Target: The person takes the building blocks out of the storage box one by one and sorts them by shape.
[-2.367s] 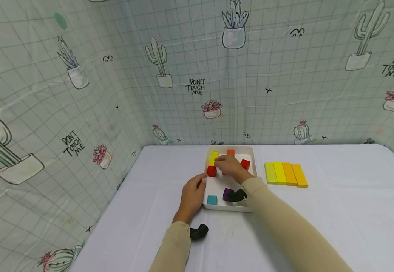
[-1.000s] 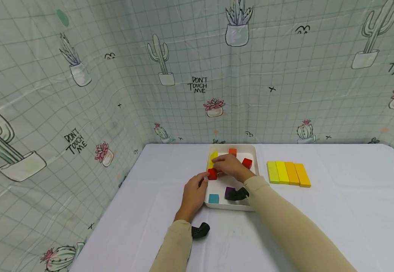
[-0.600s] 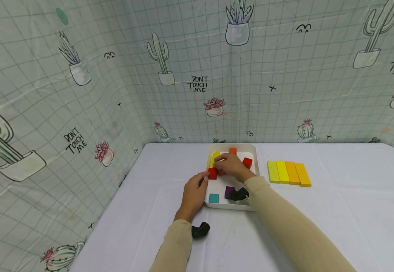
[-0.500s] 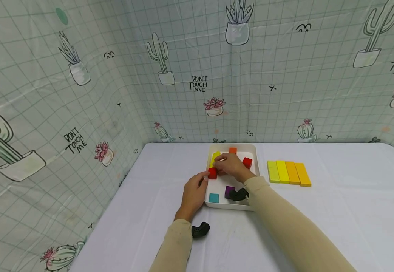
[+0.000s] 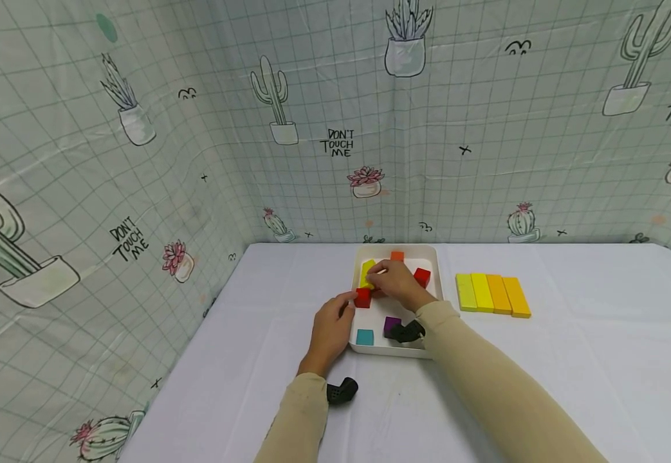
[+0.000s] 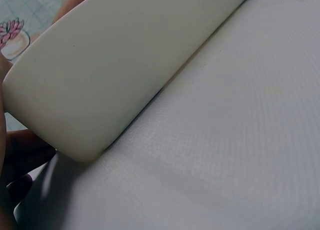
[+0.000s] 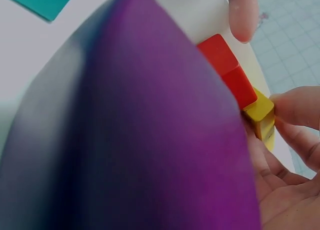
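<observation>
- Nearest, a teal cube point(image 5: 365, 337) and purple cube point(image 5: 391, 323) sit in the white tray point(image 5: 383, 352)
- Your left hand point(image 5: 330, 331) touches the tray's left side; whether it grips, I can't tell
- Farther, your right hand point(image 5: 397, 285) pinches the yellow block point(image 5: 366, 275) inside the tray, just beyond the red cube point(image 5: 362, 298)

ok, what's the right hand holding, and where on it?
The yellow block: the right hand pinches its sides near the end beside the red cube.
</observation>
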The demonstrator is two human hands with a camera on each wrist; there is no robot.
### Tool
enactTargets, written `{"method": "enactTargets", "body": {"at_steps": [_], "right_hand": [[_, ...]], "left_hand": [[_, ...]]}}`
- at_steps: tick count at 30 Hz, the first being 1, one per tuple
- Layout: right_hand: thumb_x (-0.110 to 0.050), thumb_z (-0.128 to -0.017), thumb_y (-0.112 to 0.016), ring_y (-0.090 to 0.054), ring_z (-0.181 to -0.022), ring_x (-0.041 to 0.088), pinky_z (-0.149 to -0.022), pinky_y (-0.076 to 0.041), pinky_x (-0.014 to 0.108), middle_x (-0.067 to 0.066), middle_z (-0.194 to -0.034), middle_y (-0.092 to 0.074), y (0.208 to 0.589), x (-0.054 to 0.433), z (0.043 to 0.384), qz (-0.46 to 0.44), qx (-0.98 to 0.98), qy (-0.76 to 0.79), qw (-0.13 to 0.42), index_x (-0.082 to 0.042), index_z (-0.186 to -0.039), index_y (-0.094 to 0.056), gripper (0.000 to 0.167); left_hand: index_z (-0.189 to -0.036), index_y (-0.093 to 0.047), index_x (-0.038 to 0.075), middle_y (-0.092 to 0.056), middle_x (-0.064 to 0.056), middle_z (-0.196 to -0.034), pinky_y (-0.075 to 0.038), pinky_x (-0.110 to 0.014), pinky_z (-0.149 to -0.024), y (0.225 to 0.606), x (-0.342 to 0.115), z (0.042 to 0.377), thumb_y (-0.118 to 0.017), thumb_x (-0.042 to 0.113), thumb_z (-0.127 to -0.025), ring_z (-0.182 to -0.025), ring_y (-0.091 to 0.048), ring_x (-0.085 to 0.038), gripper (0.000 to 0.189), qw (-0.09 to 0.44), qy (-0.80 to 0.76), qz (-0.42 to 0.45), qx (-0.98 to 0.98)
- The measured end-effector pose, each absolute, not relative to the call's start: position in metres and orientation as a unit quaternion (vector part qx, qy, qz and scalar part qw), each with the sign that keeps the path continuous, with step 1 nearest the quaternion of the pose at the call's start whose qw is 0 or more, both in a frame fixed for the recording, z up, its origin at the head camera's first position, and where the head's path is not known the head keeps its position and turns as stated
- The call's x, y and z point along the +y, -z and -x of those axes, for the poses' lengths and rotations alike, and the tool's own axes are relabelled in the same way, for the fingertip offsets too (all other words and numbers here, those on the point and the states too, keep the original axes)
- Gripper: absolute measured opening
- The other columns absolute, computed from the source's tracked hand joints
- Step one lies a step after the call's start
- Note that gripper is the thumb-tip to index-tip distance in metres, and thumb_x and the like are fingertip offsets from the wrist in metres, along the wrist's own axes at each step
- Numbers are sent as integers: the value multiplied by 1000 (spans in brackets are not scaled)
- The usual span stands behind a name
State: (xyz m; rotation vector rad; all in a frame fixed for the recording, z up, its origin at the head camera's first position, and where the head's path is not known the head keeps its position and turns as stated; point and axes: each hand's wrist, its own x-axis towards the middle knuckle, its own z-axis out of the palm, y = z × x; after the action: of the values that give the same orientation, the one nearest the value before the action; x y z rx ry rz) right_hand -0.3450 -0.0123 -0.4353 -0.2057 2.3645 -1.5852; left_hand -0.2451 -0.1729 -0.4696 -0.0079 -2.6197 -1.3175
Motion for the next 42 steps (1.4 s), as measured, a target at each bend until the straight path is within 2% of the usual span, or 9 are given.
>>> {"method": "enactTargets", "body": {"at_steps": [10,17,21,27,42], "right_hand": [[-15,-97,-63,-67,-87,26,-87,-57,33,17,-121,-62,432,-10,346,64,819,555,132,-5,-126,-62,31],[-9,-94,-62,-67,-93,29,-86,-58,34,18,-132,-57,425,-8,339,88,806,570,134,-6,-132,-59,38],[-4,-91,-61,-68,-94,31,-83,-59,34,22,-128,-57,419,-2,335,110,785,595,130,-5,-137,-56,46],[-1,-89,-60,-68,-86,31,-80,-60,35,25,-123,-54,416,10,332,139,764,616,130,-7,-145,-48,58],[-2,-90,-63,-66,-93,32,-82,-59,37,23,-113,-48,409,33,317,126,757,627,130,-12,-154,-36,70]], "left_hand": [[-135,-64,18,-63,-6,-133,-43,-47,-108,469,-171,246,-49,22,-105,-126,-55,-25,34,109,445,8,-889],[-136,-63,18,-62,-7,-135,-42,-48,-108,470,-172,244,-49,23,-105,-127,-54,-27,35,105,449,-7,-887],[-135,-63,18,-62,-7,-134,-43,-48,-108,471,-172,243,-49,23,-105,-126,-55,-26,34,103,454,-3,-885],[-135,-64,17,-63,-7,-133,-43,-47,-108,470,-172,244,-50,23,-104,-125,-55,-26,34,108,454,8,-884],[-134,-65,16,-63,-8,-133,-42,-48,-108,468,-171,242,-50,21,-104,-126,-55,-27,34,113,457,7,-882]]}}
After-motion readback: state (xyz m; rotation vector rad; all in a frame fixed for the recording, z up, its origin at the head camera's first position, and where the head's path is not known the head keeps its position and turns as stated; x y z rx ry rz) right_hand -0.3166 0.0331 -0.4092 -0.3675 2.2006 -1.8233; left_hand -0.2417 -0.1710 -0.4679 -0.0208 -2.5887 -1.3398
